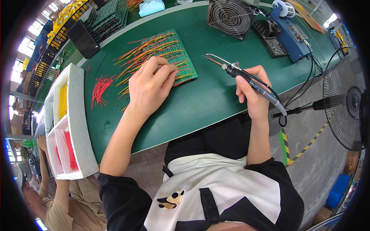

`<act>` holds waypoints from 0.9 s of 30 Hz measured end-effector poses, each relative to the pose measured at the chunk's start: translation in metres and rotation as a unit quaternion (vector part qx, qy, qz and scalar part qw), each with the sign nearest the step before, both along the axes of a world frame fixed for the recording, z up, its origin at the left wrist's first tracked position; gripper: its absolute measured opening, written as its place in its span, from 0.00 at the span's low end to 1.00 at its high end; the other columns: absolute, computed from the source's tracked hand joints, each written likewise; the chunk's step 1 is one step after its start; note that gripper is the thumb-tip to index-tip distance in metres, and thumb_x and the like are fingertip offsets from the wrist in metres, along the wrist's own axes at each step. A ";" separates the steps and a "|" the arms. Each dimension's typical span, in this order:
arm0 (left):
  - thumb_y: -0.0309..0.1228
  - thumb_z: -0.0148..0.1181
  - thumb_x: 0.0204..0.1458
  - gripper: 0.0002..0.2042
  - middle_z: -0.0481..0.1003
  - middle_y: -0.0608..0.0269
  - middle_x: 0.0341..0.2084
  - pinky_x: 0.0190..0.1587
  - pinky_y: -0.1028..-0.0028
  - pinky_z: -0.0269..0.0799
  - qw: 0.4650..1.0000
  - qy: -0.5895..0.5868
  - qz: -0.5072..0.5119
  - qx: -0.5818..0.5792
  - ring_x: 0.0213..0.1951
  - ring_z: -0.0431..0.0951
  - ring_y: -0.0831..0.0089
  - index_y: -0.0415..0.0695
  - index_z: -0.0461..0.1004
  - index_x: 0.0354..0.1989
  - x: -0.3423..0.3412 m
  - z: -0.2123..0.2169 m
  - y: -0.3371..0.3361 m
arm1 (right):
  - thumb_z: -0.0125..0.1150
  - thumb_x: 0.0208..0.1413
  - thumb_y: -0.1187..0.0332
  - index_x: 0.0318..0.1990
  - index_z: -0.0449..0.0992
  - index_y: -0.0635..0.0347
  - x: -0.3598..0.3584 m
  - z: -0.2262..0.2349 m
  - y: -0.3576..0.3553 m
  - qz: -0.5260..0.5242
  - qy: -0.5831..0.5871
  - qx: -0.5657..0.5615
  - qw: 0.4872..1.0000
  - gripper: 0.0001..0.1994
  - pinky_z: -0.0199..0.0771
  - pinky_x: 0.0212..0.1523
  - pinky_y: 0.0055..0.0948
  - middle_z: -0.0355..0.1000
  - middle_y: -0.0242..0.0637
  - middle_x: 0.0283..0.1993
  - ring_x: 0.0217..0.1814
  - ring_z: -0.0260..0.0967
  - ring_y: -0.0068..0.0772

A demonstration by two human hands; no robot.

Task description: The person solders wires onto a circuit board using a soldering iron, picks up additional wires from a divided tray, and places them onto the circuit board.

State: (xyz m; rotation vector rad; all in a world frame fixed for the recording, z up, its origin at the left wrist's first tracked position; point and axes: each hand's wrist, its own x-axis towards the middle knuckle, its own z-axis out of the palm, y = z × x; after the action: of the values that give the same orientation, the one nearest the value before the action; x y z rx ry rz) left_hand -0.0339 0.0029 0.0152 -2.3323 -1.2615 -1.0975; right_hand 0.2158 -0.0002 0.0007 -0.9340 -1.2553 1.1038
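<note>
My right hand [252, 90] is wrapped round the handle of a soldering iron [246, 77], which has a solder feed guide along it. Its tip points left, held clear of the boards. Over a panel of green circuit boards [173, 40], my left hand [150, 84] has its thumb and fingers pinched together at the panel's lower right part. Whatever sits in that pinch is too small or hidden to make out. Rows of red, yellow and black wires [133, 57] stick out leftward from the panel, some passing beneath my left hand.
Loose red wires [101, 90] lie left of the panel, beside a white foam box [86, 150] of red and yellow wires. Farther back are a phone [83, 38], a square fan [230, 17] and a blue soldering station [291, 36]. A standing fan [348, 100] is right; a co-worker [63, 204] sits left.
</note>
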 end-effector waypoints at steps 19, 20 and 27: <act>0.22 0.63 0.42 0.05 0.71 0.65 0.25 0.26 0.72 0.70 0.997 0.055 -0.006 -0.054 0.27 0.74 0.70 0.44 0.75 0.28 -0.004 -0.005 -0.004 | 0.64 0.49 0.72 0.33 0.67 0.63 0.002 -0.001 -0.003 -0.011 0.016 0.014 1.000 0.10 0.59 0.15 0.13 0.69 0.32 0.21 0.16 0.62 0.14; 0.22 0.63 0.42 0.05 0.71 0.65 0.25 0.26 0.72 0.70 0.997 0.055 -0.007 -0.054 0.27 0.74 0.70 0.44 0.75 0.28 -0.003 -0.005 -0.003 | 0.64 0.49 0.72 0.33 0.67 0.63 0.003 -0.002 -0.003 -0.011 0.016 0.014 1.000 0.10 0.59 0.15 0.13 0.69 0.32 0.21 0.16 0.62 0.14; 0.22 0.63 0.41 0.05 0.71 0.66 0.24 0.26 0.72 0.70 0.997 0.070 0.002 -0.038 0.27 0.74 0.70 0.45 0.75 0.28 -0.004 -0.007 -0.004 | 0.63 0.49 0.73 0.31 0.66 0.62 0.002 -0.001 -0.007 0.062 -0.003 0.020 0.998 0.09 0.57 0.14 0.13 0.69 0.32 0.20 0.16 0.62 0.12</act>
State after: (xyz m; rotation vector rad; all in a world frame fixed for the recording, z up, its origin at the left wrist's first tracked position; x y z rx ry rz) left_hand -0.0378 -0.0007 0.0081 -2.4134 -1.2758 -0.8824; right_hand 0.2181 -0.0074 -0.0004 -0.8393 -1.3487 1.1689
